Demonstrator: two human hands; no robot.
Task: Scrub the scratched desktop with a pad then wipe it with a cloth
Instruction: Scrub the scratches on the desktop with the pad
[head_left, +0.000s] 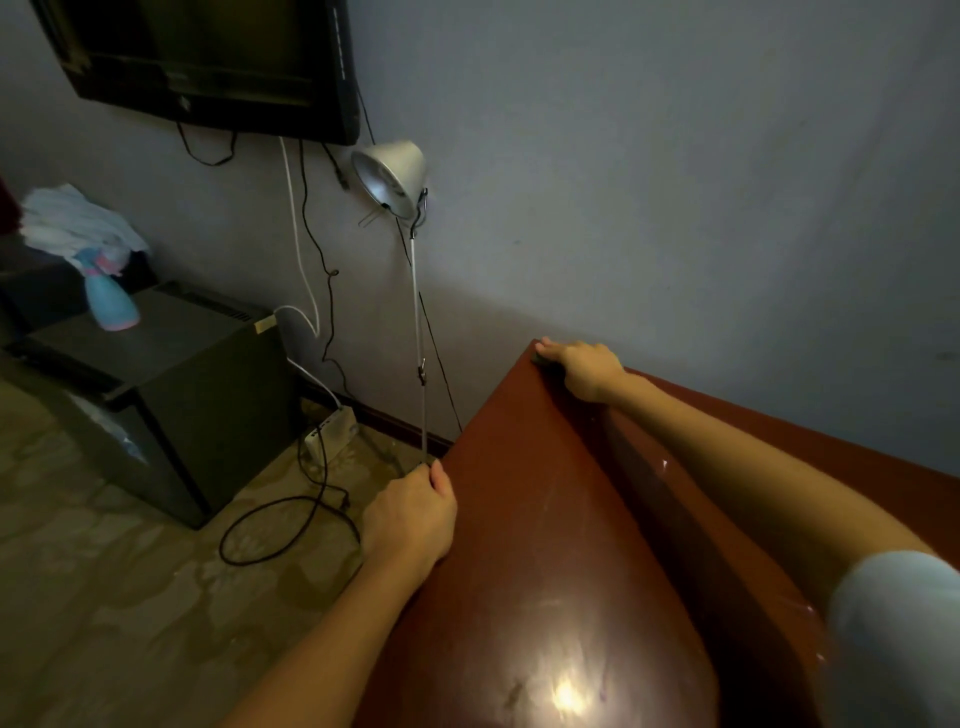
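Pad (540, 359), dark, only a sliver showing, sits at the far left corner of the desktop (545, 545). Right hand (587, 371) is clamped over it, fingers bent down around it, palm low on the wood, arm stretched out along the back edge. Can't tell the pad's full shape, the hand covers most of it.

Left hand (410, 517) grips the desktop's left edge nearer the camera: fingers curled over the side and out of sight, thumb lying up along the rim.

Desktop is glossy red-brown. Pale scratches (550, 499) mid-surface, more streaks closer in, bright glare spot (566, 693) near the bottom of the view. Pale sleeve (898, 639) at lower right.

Off the desk: silver lamp (389, 176) on a thin rod just beside the left edge, shade up by the wall. Dark TV (208, 57) mounted above it, cables hanging below. Black cabinet (171, 374) well to the left, with a blue-and-pink spray bottle (109, 301) standing on top. White cloth pile (72, 223) behind the bottle. White box (332, 431) and a looped black cable (280, 525) on the floor.
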